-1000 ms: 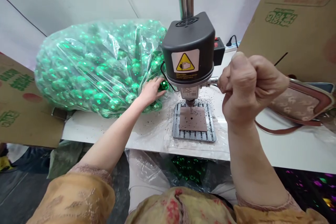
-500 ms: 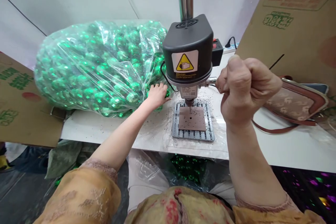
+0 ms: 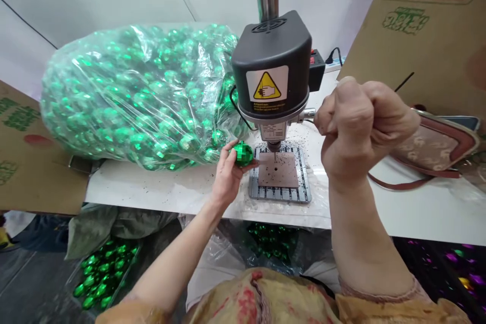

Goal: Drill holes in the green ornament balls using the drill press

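My left hand [image 3: 229, 174] grips a shiny green faceted ball ornament [image 3: 244, 154] with a small cap on top. The ball is just left of the drill press [image 3: 272, 68], near the edge of its slotted base [image 3: 261, 193]. On that base lies a flat brownish plate [image 3: 284, 174] with a dark hole in it, under the drill bit. My right hand [image 3: 355, 126] is closed in a fist around the drill press's feed handle [image 3: 308, 114]; most of the handle is hidden by the fingers.
A large clear bag of green balls [image 3: 140, 96] lies left on the white table [image 3: 144, 187]. Cardboard boxes [image 3: 421, 30] stand at both sides. A patterned handbag [image 3: 433, 144] lies at right. More green balls [image 3: 102, 273] sit below the table. Dark shavings dot the tabletop.
My left hand has come out from the bag's opening toward the drill base, carrying a green ball ornament. My right hand stays on the handle.
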A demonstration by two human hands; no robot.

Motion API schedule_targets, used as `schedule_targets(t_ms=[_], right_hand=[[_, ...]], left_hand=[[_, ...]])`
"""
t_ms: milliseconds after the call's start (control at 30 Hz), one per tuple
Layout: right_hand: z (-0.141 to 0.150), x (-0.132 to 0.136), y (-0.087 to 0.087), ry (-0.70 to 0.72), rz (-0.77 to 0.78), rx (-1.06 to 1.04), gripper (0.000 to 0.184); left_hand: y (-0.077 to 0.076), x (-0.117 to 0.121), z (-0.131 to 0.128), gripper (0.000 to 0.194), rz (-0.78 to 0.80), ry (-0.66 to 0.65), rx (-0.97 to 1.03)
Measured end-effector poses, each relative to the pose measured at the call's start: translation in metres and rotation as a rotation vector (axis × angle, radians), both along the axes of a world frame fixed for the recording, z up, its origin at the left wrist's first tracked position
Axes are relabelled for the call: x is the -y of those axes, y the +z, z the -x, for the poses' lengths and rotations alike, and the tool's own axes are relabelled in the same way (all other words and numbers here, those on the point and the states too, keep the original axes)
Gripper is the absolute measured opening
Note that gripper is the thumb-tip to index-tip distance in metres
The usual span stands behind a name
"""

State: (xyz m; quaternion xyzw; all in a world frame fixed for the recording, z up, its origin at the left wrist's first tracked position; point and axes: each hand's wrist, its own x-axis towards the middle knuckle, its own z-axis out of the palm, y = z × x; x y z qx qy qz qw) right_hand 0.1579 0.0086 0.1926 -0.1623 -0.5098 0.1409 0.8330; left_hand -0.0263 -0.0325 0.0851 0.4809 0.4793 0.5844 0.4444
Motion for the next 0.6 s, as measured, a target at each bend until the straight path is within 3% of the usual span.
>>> schedule_targets(t_ms=[100, 200, 333, 600], right_hand=[[-0.003, 0.003, 0.001, 0.025, 0.044, 0.026, 0.054], [-0.004, 0.004, 0.000, 0.028, 0.042, 0.026, 0.056], [-0.004, 0.003, -0.002, 0.006, 0.034, 0.032, 0.055], [-0.003, 0.003, -0.003, -0.008, 0.006, 0.042, 0.054]], left_hand=[[-0.011, 0.004, -0.011, 0.055, 0.207, -0.107, 0.261], [-0.023, 0.000, -0.010, 0.059, 0.222, -0.070, 0.272], [-0.039, -0.011, 0.000, 0.062, 0.121, -0.008, 0.087], [-0.051, -0.025, 0.009, 0.061, 0.002, -0.142, -0.341]])
